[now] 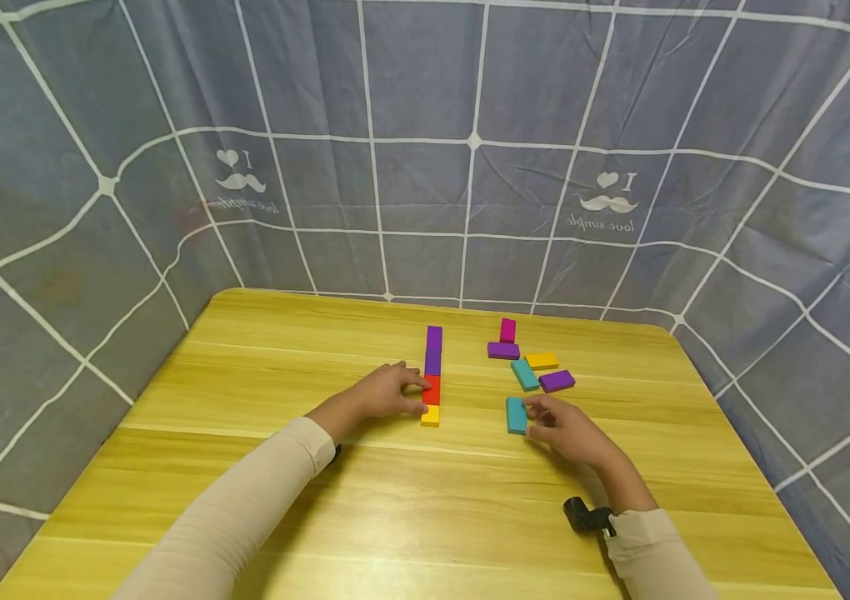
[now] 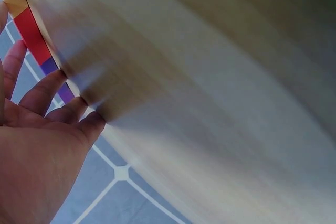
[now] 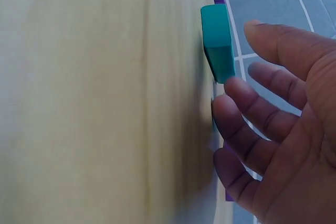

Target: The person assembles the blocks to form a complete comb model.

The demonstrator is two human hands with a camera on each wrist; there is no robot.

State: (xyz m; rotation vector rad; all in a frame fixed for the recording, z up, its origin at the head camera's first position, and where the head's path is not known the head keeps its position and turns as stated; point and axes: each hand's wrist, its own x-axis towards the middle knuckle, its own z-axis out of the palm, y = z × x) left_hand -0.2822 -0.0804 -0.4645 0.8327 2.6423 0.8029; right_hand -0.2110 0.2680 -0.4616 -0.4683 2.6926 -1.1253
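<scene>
A straight row of flat coloured blocks runs away from me on the table: a yellow block (image 1: pixel 430 417) nearest, then a red block (image 1: pixel 432 390), then purple (image 1: pixel 433 350) at the far end. From the left, my left hand (image 1: pixel 383 392) reaches to the row, its fingertips right at the red and yellow pieces. The left wrist view shows these fingers (image 2: pixel 44 93) extended and spread along the row. My right hand (image 1: pixel 569 429) is beside a teal block (image 1: pixel 517 415), thumb and fingers loosely bent around its right side. In the right wrist view, a gap shows between thumb and teal block (image 3: pixel 218 43).
Behind the right hand lie a second teal block (image 1: pixel 525 375), a yellow block (image 1: pixel 542 361), a purple block (image 1: pixel 557 381), another purple block (image 1: pixel 503 351) and a magenta block (image 1: pixel 507 330). A grey curtain (image 1: pixel 425 183) with white lines hangs around the wooden table (image 1: pixel 425 508).
</scene>
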